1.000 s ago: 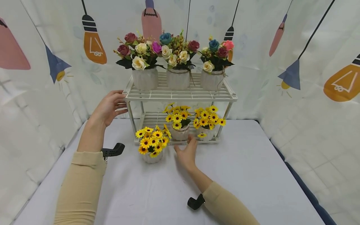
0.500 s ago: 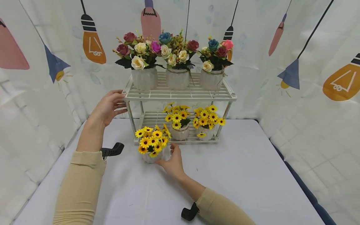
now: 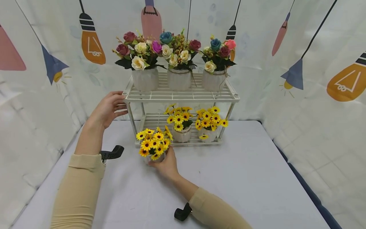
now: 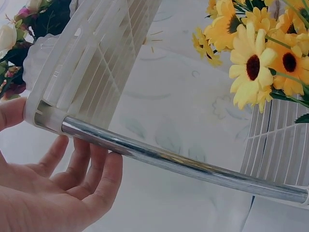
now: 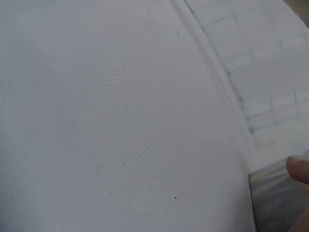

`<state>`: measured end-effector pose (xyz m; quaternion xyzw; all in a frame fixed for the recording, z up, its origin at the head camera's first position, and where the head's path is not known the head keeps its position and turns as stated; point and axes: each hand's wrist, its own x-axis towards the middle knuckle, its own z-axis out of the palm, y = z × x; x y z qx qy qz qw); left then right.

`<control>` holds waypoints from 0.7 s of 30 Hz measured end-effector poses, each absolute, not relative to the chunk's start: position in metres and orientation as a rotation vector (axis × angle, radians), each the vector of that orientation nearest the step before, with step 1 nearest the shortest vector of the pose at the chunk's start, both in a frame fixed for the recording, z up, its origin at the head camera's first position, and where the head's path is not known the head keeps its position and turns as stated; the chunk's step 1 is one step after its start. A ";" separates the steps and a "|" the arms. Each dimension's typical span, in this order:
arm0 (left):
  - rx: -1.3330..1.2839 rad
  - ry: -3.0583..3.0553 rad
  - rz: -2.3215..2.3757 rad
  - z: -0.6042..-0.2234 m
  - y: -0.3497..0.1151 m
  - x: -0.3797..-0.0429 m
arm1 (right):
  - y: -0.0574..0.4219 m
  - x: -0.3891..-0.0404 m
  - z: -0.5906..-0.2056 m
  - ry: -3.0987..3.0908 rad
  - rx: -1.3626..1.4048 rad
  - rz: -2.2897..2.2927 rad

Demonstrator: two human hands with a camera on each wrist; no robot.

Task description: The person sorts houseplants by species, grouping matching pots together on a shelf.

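Observation:
At the front left of the shelf rack, my right hand (image 3: 166,163) grips a white pot of yellow flowers (image 3: 154,144). In the right wrist view, the thumb (image 5: 298,169) lies against the ribbed side of the pot (image 5: 277,193). My left hand (image 3: 107,108) holds the upper left corner of the white two-tier shelf rack (image 3: 183,97). The left wrist view shows its thumb at the corner and its bent fingers (image 4: 108,179) at the metal post (image 4: 169,159). Two more pots of yellow flowers, one in the middle (image 3: 182,135) and one at right (image 3: 208,135), stand on the lower tier.
Three white pots with roses stand on the top tier: left (image 3: 145,79), middle (image 3: 179,79) and right (image 3: 213,80). Beneath the rack is a white-covered table (image 3: 243,178). A printed curtain (image 3: 257,79) closes off the back and sides.
My right hand has moved left, from near the middle pot on the lower tier to the front left pot, and now grips it. The left hand stays on the rack's corner.

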<state>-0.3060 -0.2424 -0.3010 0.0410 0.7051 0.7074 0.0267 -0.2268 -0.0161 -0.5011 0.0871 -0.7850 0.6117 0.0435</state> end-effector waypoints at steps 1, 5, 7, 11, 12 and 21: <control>0.126 2.177 2.186 -0.301 -0.243 -0.306 | -0.017 -0.227 -0.501 -2.396 0.274 1.870; 0.123 2.165 2.188 -0.301 -0.243 -0.306 | -0.020 -0.228 -0.502 -2.378 0.296 1.850; 0.119 2.158 2.186 -0.301 -0.243 -0.305 | -0.021 -0.227 -0.502 -2.378 0.292 1.835; 0.105 2.147 2.189 -0.300 -0.244 -0.304 | -0.023 -0.226 -0.503 -2.418 0.255 1.819; 0.102 2.144 2.192 -0.300 -0.244 -0.304 | -0.023 -0.225 -0.503 -2.427 0.247 1.820; 0.114 2.194 2.172 -0.300 -0.241 -0.303 | -0.023 -0.229 -0.505 -2.432 0.255 1.812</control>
